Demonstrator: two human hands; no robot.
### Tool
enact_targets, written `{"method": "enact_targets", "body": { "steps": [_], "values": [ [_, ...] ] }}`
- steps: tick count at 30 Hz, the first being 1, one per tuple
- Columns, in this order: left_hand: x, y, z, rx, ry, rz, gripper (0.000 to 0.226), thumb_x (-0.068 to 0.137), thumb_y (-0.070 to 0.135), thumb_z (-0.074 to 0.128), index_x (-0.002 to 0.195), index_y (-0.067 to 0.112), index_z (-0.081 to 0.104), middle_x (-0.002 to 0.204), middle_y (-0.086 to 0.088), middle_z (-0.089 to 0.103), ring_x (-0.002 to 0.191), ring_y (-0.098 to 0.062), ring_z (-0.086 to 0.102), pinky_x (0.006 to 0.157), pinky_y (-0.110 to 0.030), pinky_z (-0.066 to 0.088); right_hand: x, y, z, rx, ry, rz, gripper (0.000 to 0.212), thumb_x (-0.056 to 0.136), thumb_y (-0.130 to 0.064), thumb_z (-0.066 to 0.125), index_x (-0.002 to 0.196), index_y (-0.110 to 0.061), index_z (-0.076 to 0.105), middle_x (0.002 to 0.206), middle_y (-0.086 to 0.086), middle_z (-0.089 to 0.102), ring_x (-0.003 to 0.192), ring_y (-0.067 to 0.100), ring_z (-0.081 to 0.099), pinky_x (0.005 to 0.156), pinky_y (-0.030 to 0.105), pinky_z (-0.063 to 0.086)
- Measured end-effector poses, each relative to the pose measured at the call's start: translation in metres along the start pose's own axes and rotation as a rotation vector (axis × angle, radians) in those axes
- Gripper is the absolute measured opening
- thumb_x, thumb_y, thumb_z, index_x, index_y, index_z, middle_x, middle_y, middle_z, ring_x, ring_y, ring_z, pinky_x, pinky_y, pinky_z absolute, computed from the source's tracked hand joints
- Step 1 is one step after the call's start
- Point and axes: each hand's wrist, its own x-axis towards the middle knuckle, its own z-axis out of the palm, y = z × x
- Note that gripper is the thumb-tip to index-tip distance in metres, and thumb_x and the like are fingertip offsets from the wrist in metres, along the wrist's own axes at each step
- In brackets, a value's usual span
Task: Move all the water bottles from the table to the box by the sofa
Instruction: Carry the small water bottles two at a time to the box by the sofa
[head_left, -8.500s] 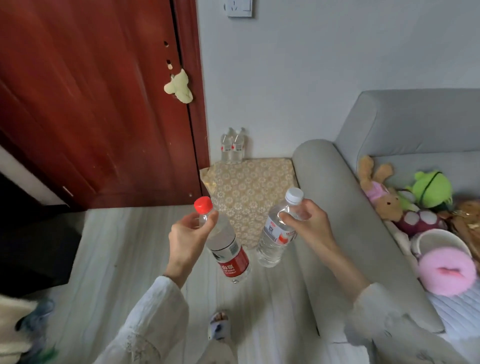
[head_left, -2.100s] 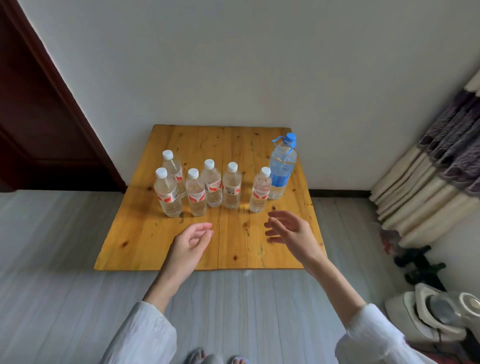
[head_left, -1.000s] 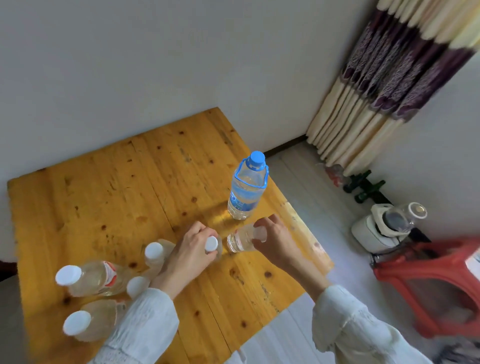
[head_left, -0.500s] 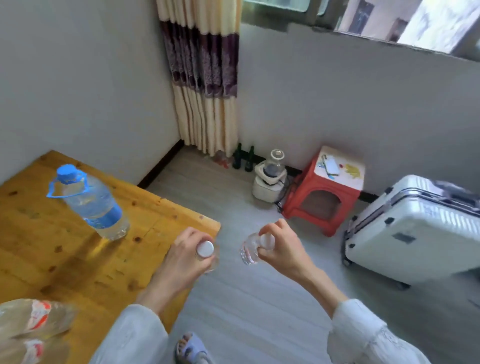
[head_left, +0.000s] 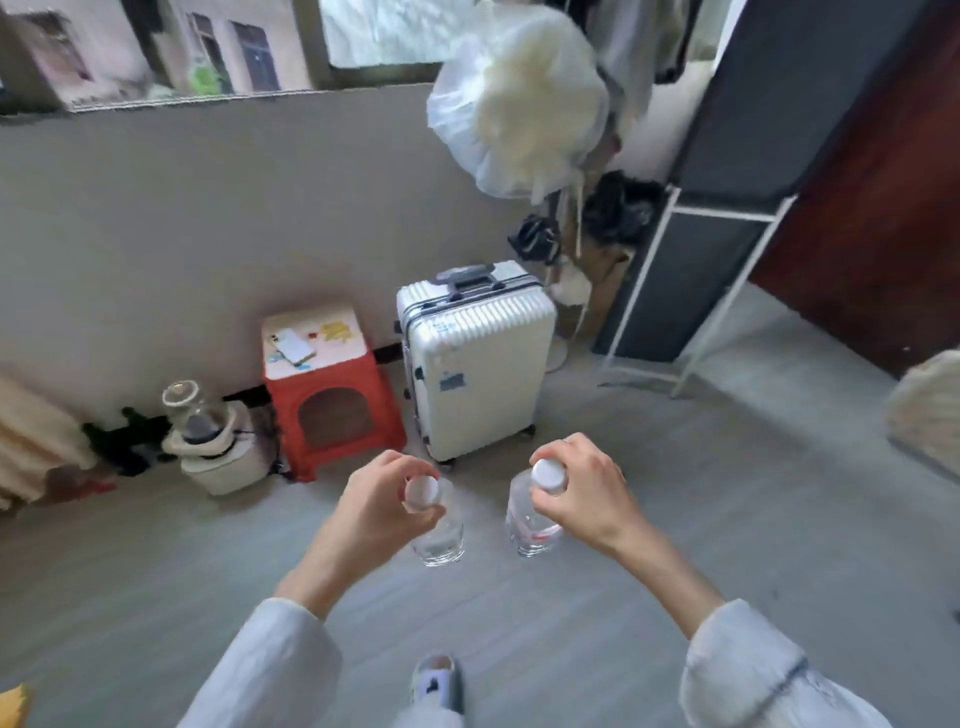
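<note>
Nearest the camera, a slippered foot (head_left: 438, 682) is stepping over the grey floor (head_left: 675, 519), with white sleeves reaching forward above it. Just ahead, the left hand (head_left: 382, 514) is gripping the neck of one clear water bottle (head_left: 440, 535) under its white cap, and the right hand (head_left: 582, 499) is gripping a second water bottle (head_left: 527, 525) the same way; both bottles are hanging upright, side by side and apart, in front of the white suitcase (head_left: 475, 358).

Half a second ago the wooden tabletop with its blue-capped bottle was lying at the left edge; now it is out of view, and the suitcase, then off to the right, is standing almost dead ahead. So the person is turning away from the tabletop, probably starting another carry toward the box, which is not in sight.

Left of the suitcase a red stool (head_left: 330, 384) is standing against the wall, and behind the suitcase a white-framed rack (head_left: 691, 280) is leaning.
</note>
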Motion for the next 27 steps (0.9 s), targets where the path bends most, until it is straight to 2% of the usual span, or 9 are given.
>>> {"method": "enact_targets", "body": {
  "steps": [2, 5, 11, 15, 21, 25, 27],
  "values": [
    [0.039, 0.032, 0.032, -0.005, -0.083, 0.096, 0.029, 0.065, 0.016, 0.079, 0.091, 0.018, 0.068, 0.088, 0.005, 0.059, 0.071, -0.008, 0.053, 0.068, -0.015, 0.039, 0.000, 0.041, -0.030, 0.012, 0.084, 0.097, 0.026, 0.070, -0.013, 0.065, 0.096, -0.014, 0.065, 0.099, 0.007, 0.056, 0.091, 0.025, 0.057, 0.071, 0.017, 0.033],
    [0.094, 0.080, 0.084, -0.015, -0.201, 0.210, 0.028, 0.065, 0.019, 0.079, 0.091, 0.021, 0.068, 0.082, 0.013, 0.056, 0.067, -0.002, 0.053, 0.062, -0.003, 0.036, 0.002, 0.097, -0.075, 0.018, 0.196, 0.219, 0.024, 0.069, -0.012, 0.064, 0.092, -0.015, 0.065, 0.098, 0.005, 0.056, 0.088, 0.024, 0.057, 0.073, 0.021, 0.037],
    [0.211, 0.170, 0.198, -0.092, -0.407, 0.378, 0.027, 0.064, 0.022, 0.078, 0.089, 0.027, 0.067, 0.080, 0.014, 0.057, 0.070, 0.007, 0.053, 0.062, -0.002, 0.037, 0.034, 0.211, -0.163, 0.007, 0.344, 0.449, 0.020, 0.068, -0.013, 0.066, 0.087, -0.017, 0.064, 0.092, 0.002, 0.055, 0.080, 0.021, 0.056, 0.065, 0.018, 0.034],
    [0.279, 0.237, 0.259, -0.091, -0.534, 0.497, 0.024, 0.066, 0.025, 0.077, 0.085, 0.029, 0.063, 0.082, 0.012, 0.055, 0.070, 0.000, 0.054, 0.062, -0.002, 0.037, 0.052, 0.271, -0.220, 0.003, 0.417, 0.577, 0.018, 0.067, -0.012, 0.067, 0.084, -0.016, 0.062, 0.092, 0.003, 0.055, 0.077, 0.019, 0.053, 0.064, 0.016, 0.032],
    [0.361, 0.329, 0.340, -0.085, -0.634, 0.643, 0.029, 0.068, 0.021, 0.076, 0.094, 0.024, 0.064, 0.082, 0.015, 0.050, 0.068, -0.002, 0.052, 0.064, 0.000, 0.035, 0.083, 0.352, -0.296, -0.006, 0.589, 0.683, 0.018, 0.066, -0.008, 0.066, 0.083, -0.012, 0.062, 0.089, 0.002, 0.053, 0.077, 0.017, 0.052, 0.066, 0.014, 0.032],
    [0.414, 0.382, 0.401, -0.094, -0.666, 0.649, 0.030, 0.066, 0.020, 0.077, 0.093, 0.023, 0.066, 0.082, 0.013, 0.055, 0.065, -0.005, 0.054, 0.063, -0.001, 0.036, 0.114, 0.419, -0.346, 0.012, 0.612, 0.701, 0.020, 0.066, -0.008, 0.066, 0.086, -0.012, 0.064, 0.091, 0.005, 0.056, 0.080, 0.019, 0.055, 0.069, 0.013, 0.034],
    [0.440, 0.410, 0.435, -0.088, -0.682, 0.652, 0.030, 0.066, 0.021, 0.078, 0.093, 0.023, 0.066, 0.080, 0.013, 0.056, 0.064, -0.005, 0.055, 0.062, -0.001, 0.036, 0.129, 0.459, -0.373, 0.015, 0.606, 0.695, 0.019, 0.066, -0.009, 0.067, 0.085, -0.013, 0.065, 0.090, 0.005, 0.057, 0.077, 0.017, 0.054, 0.067, 0.008, 0.034]
  ]
}}
